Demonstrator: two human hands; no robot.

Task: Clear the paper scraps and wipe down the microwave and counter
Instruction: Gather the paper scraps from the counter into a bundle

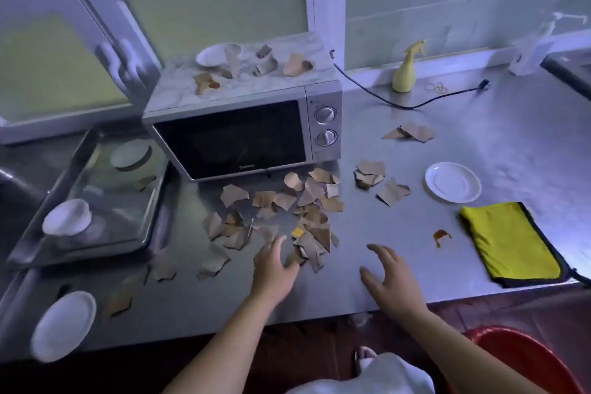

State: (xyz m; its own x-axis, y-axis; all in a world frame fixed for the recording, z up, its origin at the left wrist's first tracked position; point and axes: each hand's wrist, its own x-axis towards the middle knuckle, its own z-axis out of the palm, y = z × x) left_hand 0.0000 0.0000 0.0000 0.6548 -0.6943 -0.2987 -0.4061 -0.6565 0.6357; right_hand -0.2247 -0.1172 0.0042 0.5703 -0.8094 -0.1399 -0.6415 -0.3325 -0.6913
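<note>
Paper scraps (307, 201) lying heaped on the counter (495, 137) before the microwave (236, 134), left hand (275, 269) touching their edge with relaxed fingers, right hand (391, 281) hovering spread wide, holding nothing, tray (124, 214) holding two white bowls (67, 217)

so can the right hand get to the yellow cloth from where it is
Probably yes. The right hand is open and empty, and the cloth lies flat just to its right. Only bare counter and a small brown stain lie between them.
</note>
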